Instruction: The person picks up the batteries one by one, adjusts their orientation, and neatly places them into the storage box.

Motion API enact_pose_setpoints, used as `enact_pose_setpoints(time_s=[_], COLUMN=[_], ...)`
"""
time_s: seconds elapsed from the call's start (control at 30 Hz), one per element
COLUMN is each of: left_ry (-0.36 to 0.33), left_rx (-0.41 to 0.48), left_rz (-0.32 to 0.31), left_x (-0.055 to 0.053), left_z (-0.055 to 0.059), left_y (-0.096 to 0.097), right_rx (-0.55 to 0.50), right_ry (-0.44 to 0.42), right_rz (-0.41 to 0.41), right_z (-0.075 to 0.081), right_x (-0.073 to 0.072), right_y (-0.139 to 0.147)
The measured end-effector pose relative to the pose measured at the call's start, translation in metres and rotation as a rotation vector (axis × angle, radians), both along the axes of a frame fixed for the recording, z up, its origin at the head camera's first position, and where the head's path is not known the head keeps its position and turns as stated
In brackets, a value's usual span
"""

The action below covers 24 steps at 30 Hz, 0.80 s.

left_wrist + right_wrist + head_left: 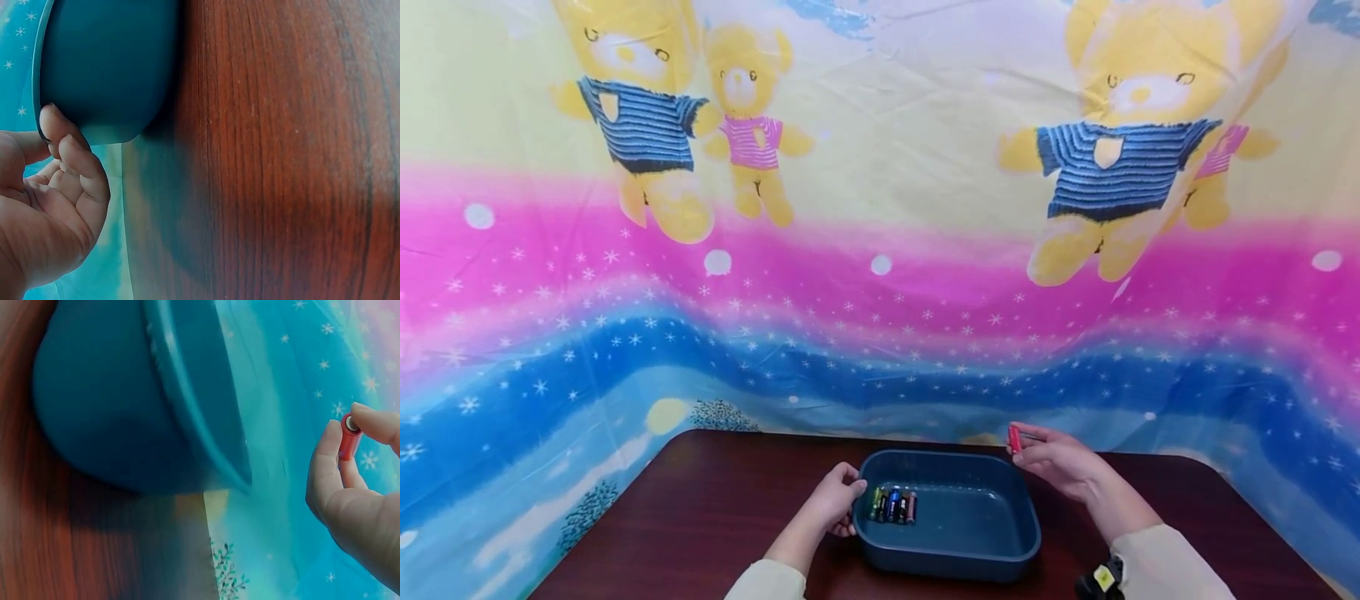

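A dark teal rectangular basin (955, 554) stands on the brown table. My left hand (837, 500) pinches its left rim, thumb on top and fingers curled beneath, as the left wrist view shows with the same hand (56, 200). Several batteries (892, 506) in green, black, blue and pinkish colours lie side by side in a row inside the basin, near its left wall. Above the basin's far right corner, my right hand (1060, 462) holds a red battery (1015, 439) between thumb and fingertips. In the right wrist view one metal end of that red battery (349, 440) shows.
The dark wood-grain table (700, 517) extends to both sides of the basin. Behind it hangs a printed cloth (880, 317) with bears and snowflakes, reaching down to the table's back edge. A black device with a yellow tag (1103, 577) sits at the right wrist.
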<state>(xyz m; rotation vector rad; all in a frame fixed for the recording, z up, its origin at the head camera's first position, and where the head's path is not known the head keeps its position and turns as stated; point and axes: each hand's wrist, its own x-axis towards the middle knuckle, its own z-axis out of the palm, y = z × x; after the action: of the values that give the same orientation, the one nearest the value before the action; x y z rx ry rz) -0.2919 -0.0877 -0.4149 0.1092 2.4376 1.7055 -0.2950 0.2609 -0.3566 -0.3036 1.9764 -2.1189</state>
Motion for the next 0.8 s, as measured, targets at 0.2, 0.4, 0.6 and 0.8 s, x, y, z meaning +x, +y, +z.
enact_pose_setpoints(time_s=[0.2,0.4,0.6,0.8], left_ry=[0.005,0.005,0.002,0.004], left_rx=[-0.004,-0.006,-0.012,-0.007], left_rz=[-0.004,-0.001,-0.001,-0.005], left_x=[0.000,0.001,0.001,0.002], left_z=[0.000,0.001,0.002,0.001], left_y=[0.000,-0.001,-0.001,-0.001], right_rx=[0.008,0.018,0.035,0.002], right_ry=[-0.015,-0.018,-0.035,-0.053], right_rz=[0.000,0.021,-0.011,-0.006], right_z=[0.002,0.004,0.006,0.006], right_x=[-0.005,-0.008,-0.010,-0.012], right_y=[-0.011,-0.017,-0.022,-0.026])
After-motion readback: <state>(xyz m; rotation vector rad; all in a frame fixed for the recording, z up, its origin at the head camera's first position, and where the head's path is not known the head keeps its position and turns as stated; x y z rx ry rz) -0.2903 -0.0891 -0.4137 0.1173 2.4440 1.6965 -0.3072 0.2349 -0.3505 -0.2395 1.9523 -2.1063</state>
